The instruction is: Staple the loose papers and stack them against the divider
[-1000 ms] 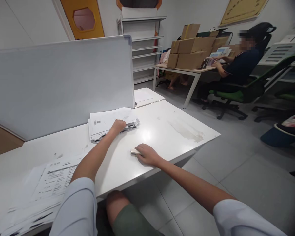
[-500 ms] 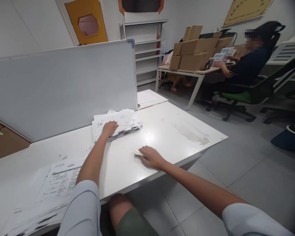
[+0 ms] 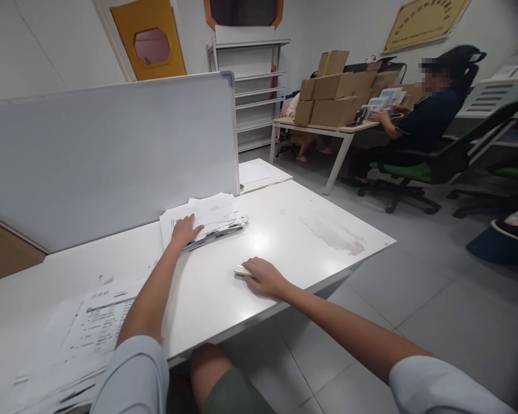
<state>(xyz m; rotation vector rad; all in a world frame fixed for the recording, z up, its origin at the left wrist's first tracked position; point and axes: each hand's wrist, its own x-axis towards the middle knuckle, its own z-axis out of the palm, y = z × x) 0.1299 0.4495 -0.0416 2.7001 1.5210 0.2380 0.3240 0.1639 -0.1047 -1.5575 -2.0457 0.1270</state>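
My left hand (image 3: 185, 231) rests on the near left part of a thick, uneven stack of printed papers (image 3: 219, 211), its fingers stretched out and thumb apart. My right hand (image 3: 265, 278) lies on the white desk (image 3: 207, 310), closed round a small white stapler (image 3: 242, 271). One end of the stapler sticks out to the left; the rest is hidden under my fingers. Left of my left forearm lies a second pile of printed sheets (image 3: 99, 322), partly covered by my arm.
A whiteboard panel (image 3: 112, 155) stands along the desk's far side. A cardboard box (image 3: 8, 250) sits at the left edge. Beyond, a person (image 3: 431, 115) sits at another table with stacked cartons (image 3: 334, 109). A metal shelf (image 3: 252, 106) stands behind.
My left hand has shifted slightly left and towards me on the paper stack, its thumb now spread. The right hand keeps hold of the stapler. The view has turned slightly.
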